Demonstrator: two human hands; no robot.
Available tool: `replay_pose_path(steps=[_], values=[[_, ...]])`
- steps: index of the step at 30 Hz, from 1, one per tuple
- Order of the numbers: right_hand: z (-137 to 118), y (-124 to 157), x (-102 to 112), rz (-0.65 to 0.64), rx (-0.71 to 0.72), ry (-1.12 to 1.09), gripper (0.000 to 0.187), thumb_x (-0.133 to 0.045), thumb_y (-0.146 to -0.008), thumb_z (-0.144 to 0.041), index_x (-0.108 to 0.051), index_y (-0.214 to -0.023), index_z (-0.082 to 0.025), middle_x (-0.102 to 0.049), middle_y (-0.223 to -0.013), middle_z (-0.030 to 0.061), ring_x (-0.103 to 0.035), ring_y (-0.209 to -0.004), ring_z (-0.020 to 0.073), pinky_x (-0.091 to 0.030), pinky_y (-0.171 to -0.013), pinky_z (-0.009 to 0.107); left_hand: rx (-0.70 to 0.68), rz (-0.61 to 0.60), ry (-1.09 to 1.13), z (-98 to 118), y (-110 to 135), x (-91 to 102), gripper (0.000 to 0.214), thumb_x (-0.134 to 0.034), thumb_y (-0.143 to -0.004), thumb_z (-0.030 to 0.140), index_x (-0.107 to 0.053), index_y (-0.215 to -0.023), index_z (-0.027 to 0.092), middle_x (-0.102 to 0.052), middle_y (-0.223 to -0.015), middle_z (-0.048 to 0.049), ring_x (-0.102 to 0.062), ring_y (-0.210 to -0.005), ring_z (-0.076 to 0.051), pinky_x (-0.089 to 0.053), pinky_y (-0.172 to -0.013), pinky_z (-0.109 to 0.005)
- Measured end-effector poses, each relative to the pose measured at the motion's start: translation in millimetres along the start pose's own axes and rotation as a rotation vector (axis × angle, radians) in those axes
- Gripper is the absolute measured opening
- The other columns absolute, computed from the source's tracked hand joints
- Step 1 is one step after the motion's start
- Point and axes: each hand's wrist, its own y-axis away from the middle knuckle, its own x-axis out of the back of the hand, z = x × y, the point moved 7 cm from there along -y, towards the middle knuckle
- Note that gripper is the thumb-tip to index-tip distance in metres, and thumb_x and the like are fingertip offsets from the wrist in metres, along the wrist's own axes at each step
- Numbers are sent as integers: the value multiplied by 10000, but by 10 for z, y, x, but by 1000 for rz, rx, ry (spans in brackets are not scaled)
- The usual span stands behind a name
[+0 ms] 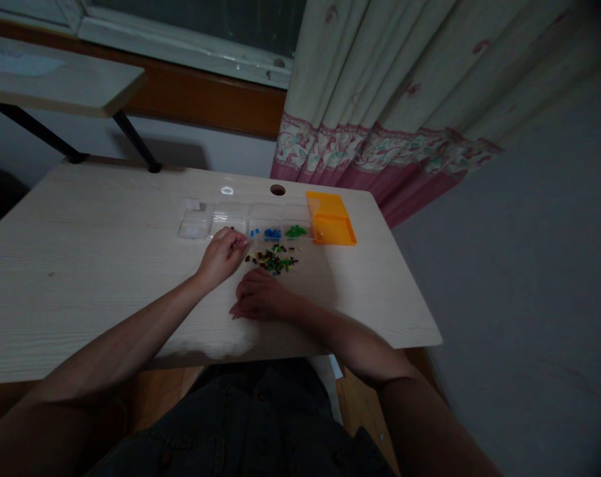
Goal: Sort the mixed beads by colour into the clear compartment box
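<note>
My left hand [224, 254] is closed in a pinch at the front edge of the clear plastic boxes [229, 216]. What its fingertips hold, if anything, is too small to make out. Lower down, my right hand [261, 295] rests on the tabletop with its fingers loosely bent and a gap between them. Just beyond that hand lies a loose pile of small building bricks [275, 260], mostly dark brown, green and yellow. Blue bricks [273, 234] and green bricks [295, 231] sit sorted in separate clear compartments.
An orange box [334, 230] with its lid raised stands right of the clear compartments. Behind them is a round hole [277, 190] in the table [106, 265]. A raised shelf [66, 79] on black legs stands back left; a curtain [360, 119] hangs behind.
</note>
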Motion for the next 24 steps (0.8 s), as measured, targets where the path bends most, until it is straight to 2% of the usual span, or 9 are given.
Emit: replay_pose_path(steps=[2,8,11,14,19,21,24], values=[[20,-10,-9,11,-19,6,217,-647,-969,-461,-792,-929,-305,-727,-956,1,-586,-999,169,-373,-917,347,1,0,2,-10,-3,-8,164,-533,-987,306,-618,-897,198,-592,-872,-59,-580,-851,-205,-502,-737,-331],[66,-32,-39,36,-75,55,214,-620,-991,-420,-754,-929,-265,-729,-974,16,-571,-1019,180,-376,-944,347,-33,3,-11,-24,-11,-22,171,-520,-993,302,-620,-905,195,-593,-874,-61,-585,-858,-207,-496,-767,-341],[164,-6,37,89,-125,137,216,-602,-1000,-403,-740,-917,-260,-734,-976,20,-571,-1031,193,-374,-970,356,-40,-4,-9,-10,-10,-17,199,-510,-1007,327,-623,-914,192,-590,-876,-63,-584,-858,-209,-492,-759,-340],[493,148,300,257,-312,212,191,-589,-1004,-362,-737,-952,-253,-744,-974,40,-587,-1043,212,-384,-982,370,-65,-24,-24,31,-3,-19,214,-508,-1015,338,-625,-914,190,-589,-853,-60,-580,-866,-214,-490,-784,-351],[1209,757,854,654,-716,280,208,-549,-1000,-317,-721,-928,-223,-750,-930,74,-623,-969,243,-432,-923,405,-166,-108,-68,127,37,-94,212,-500,-1012,305,-643,-917,180,-623,-893,-80,-578,-913,-232,-480,-850,-385],[1397,968,957,724,-826,288,219,-560,-983,-341,-729,-911,-222,-748,-898,77,-630,-928,252,-446,-886,411,-202,-137,-79,162,57,-127,222,-497,-1014,310,-653,-935,172,-630,-906,-90,-581,-925,-238,-479,-857,-392],[1546,1132,996,749,-925,279,222,-585,-956,-359,-752,-905,-222,-761,-903,81,-636,-916,265,-454,-858,418,-234,-190,-95,202,82,-179,232,-499,-1009,314,-673,-956,170,-640,-927,-99,-592,-946,-248,-484,-883,-410]])
